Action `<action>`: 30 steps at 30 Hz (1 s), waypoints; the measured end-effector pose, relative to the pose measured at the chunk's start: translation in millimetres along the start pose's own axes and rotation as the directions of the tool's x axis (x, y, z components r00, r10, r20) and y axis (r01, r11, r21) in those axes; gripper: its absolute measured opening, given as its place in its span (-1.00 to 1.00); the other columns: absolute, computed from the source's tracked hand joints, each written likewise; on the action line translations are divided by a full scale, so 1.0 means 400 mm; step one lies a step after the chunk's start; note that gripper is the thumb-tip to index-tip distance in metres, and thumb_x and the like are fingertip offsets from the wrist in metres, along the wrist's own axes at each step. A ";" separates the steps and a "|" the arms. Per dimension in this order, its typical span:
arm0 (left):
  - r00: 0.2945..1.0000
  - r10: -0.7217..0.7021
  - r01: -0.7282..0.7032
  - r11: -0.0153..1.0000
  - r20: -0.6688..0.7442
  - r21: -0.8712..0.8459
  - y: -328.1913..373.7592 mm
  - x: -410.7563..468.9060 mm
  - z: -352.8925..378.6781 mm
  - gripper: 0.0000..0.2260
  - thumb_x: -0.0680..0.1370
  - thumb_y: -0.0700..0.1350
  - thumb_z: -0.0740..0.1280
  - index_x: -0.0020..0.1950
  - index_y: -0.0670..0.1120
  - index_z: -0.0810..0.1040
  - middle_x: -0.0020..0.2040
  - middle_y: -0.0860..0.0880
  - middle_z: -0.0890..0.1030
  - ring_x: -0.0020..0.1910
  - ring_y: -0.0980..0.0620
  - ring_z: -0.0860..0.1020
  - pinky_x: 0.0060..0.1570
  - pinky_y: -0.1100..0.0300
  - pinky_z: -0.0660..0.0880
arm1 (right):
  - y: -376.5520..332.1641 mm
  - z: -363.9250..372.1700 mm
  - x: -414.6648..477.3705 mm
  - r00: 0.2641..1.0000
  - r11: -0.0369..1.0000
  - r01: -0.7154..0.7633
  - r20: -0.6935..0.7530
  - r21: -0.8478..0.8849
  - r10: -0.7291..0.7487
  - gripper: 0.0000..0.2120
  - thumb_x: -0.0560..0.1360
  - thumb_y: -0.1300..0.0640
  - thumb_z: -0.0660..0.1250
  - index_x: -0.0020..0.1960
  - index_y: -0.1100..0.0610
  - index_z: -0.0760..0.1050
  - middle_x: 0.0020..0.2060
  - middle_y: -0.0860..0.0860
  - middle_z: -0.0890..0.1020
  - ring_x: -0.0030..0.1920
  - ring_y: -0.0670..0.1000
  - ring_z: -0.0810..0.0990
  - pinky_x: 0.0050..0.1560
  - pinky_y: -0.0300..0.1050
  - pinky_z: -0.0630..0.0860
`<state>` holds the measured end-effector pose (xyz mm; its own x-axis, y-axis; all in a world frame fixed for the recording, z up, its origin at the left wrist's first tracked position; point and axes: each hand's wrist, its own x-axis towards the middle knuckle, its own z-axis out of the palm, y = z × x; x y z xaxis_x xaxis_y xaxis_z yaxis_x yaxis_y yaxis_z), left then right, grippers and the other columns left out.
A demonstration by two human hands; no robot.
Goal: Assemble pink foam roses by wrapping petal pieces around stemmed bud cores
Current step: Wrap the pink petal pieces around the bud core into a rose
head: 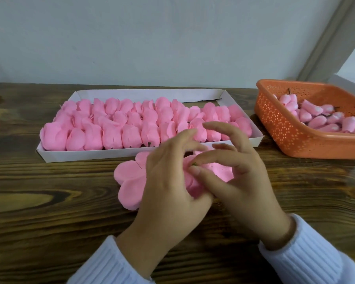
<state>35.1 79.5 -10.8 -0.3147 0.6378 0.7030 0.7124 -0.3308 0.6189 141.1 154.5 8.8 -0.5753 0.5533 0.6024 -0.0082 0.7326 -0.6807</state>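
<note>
The left hand holds a flat pink foam petal piece on the wooden counter; the right hand pinches what seems a thin green stem.

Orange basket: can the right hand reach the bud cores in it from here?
Probably yes: the orange basket sits open-topped on the right hand's side, only bare table between. That hand now pinches the petal piece, so it must let go first.
</note>
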 end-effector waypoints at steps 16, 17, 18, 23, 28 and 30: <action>0.891 -0.296 0.399 0.874 0.345 -0.279 -0.007 -0.002 0.007 -0.53 0.38 -0.15 0.50 0.23 0.08 0.47 0.08 0.15 0.64 0.09 0.18 0.60 0.04 0.16 0.58 | 0.001 -0.011 0.004 0.958 0.817 -0.282 0.096 0.503 0.272 -0.83 0.38 0.21 0.39 -0.29 -0.02 0.66 0.07 -0.19 0.64 0.29 -0.16 0.49 0.10 -0.34 0.46; 0.888 -0.300 0.405 0.869 0.349 -0.283 -0.007 -0.002 0.008 -0.56 0.40 -0.16 0.49 0.22 0.05 0.49 0.07 0.13 0.65 0.08 0.17 0.61 0.03 0.19 0.57 | 0.001 -0.011 0.005 0.957 0.811 -0.283 0.099 0.512 0.272 -0.82 0.39 0.22 0.38 -0.30 -0.01 0.66 0.05 -0.18 0.65 0.27 -0.16 0.50 0.08 -0.38 0.45; 0.888 -0.302 0.407 0.868 0.347 -0.286 -0.007 -0.002 0.007 -0.59 0.41 -0.17 0.49 0.21 0.04 0.50 0.05 0.14 0.65 0.06 0.19 0.61 0.00 0.26 0.56 | 0.004 -0.012 0.005 0.956 0.811 -0.289 0.104 0.508 0.275 -0.82 0.39 0.22 0.37 -0.30 -0.01 0.66 0.04 -0.16 0.66 0.26 -0.16 0.51 0.06 -0.39 0.46; 0.891 -0.326 0.426 0.843 0.316 -0.329 -0.011 -0.009 0.012 -0.54 0.43 -0.18 0.49 0.25 0.09 0.43 0.06 0.19 0.61 0.04 0.23 0.61 -0.10 0.37 0.55 | 0.003 -0.009 0.001 0.915 0.762 -0.403 0.220 0.507 0.338 -0.79 0.41 -0.03 0.33 -0.09 0.04 0.67 0.07 -0.04 0.66 0.05 -0.05 0.62 -0.15 -0.32 0.51; 0.878 -0.354 0.463 0.800 0.323 -0.382 -0.020 -0.017 0.020 -0.31 0.33 -0.14 0.47 0.35 0.21 0.25 0.11 0.15 0.57 0.05 0.08 0.64 -0.11 0.14 0.63 | 0.002 0.009 -0.007 0.915 0.810 -0.403 0.181 0.427 0.360 -0.74 0.42 -0.03 0.34 -0.07 0.11 0.69 0.12 -0.02 0.64 0.19 -0.06 0.58 0.10 0.08 0.56; 0.868 -0.363 0.479 0.793 0.339 -0.377 -0.019 -0.019 0.020 -0.25 0.32 -0.08 0.48 0.38 0.30 0.19 0.15 0.15 0.56 0.08 0.13 0.63 -0.07 0.19 0.62 | 0.003 0.011 -0.006 0.908 0.788 -0.416 0.164 0.453 0.385 -0.82 0.46 0.03 0.34 -0.12 0.06 0.71 0.12 -0.02 0.63 0.21 -0.06 0.57 0.09 0.21 0.51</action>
<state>37.2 82.8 -23.5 -0.3191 0.9096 0.2661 0.1776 -0.2185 0.9595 138.8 152.3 4.6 -0.6600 0.7194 0.2164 -0.1374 0.1677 -0.9762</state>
